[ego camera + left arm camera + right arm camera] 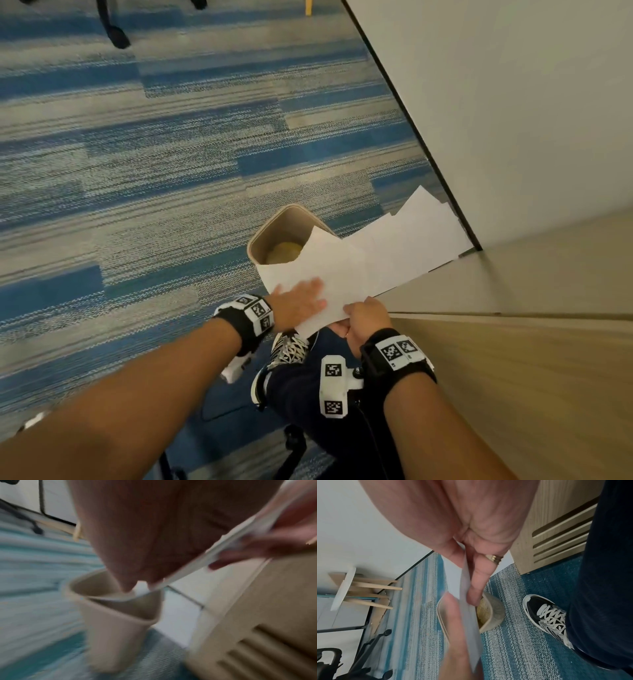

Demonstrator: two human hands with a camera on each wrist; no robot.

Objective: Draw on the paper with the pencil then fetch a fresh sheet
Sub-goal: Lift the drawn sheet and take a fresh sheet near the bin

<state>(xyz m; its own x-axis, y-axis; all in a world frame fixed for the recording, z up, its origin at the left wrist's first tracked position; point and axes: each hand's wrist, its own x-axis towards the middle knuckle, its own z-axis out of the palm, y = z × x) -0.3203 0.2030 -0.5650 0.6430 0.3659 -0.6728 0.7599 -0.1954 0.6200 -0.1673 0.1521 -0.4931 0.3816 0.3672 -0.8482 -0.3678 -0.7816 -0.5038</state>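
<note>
Several overlapping white paper sheets (359,260) are held fanned out above a beige waste bin (270,226), hiding its right side. My left hand (301,301) lies flat on the sheets' near left part, fingers straight. My right hand (366,318) pinches the sheets' near edge between thumb and fingers. In the right wrist view the paper (467,601) runs between my right hand (476,555) and a left fingertip (457,628), over the bin (496,609). The blurred left wrist view shows the paper's edge (205,561) above the bin (111,628). No pencil is in view.
A wooden cabinet (513,342) with slatted vents (559,540) stands to the right, and a white wall (513,102) lies beyond it. My shoe (291,349) and dark trouser leg are below the hands. A chair base (368,649) stands on the blue striped carpet (154,171).
</note>
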